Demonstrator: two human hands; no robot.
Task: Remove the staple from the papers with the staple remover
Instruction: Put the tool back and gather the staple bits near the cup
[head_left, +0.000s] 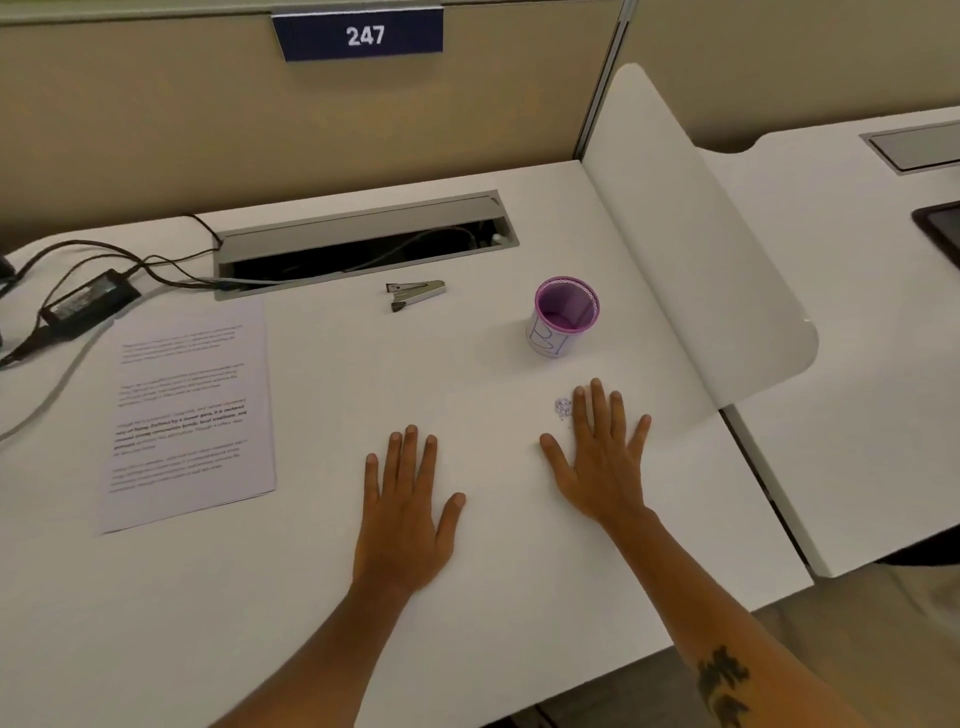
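Papers (189, 413) lie well left of our left hand (405, 512); the staple remover (415, 293) sits beyond both hands, near the desk's (311, 597) cable slot. Our right hand (602, 462) and left rest flat, fingers spread, holding nothing.

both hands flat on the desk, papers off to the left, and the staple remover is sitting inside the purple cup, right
Not quite. The head view shows the staple remover lying on the desk itself, to the left of the purple cup and apart from it, near the cable slot. The rest holds: the left hand and right hand lie flat on the desk, and the papers are off to the left.
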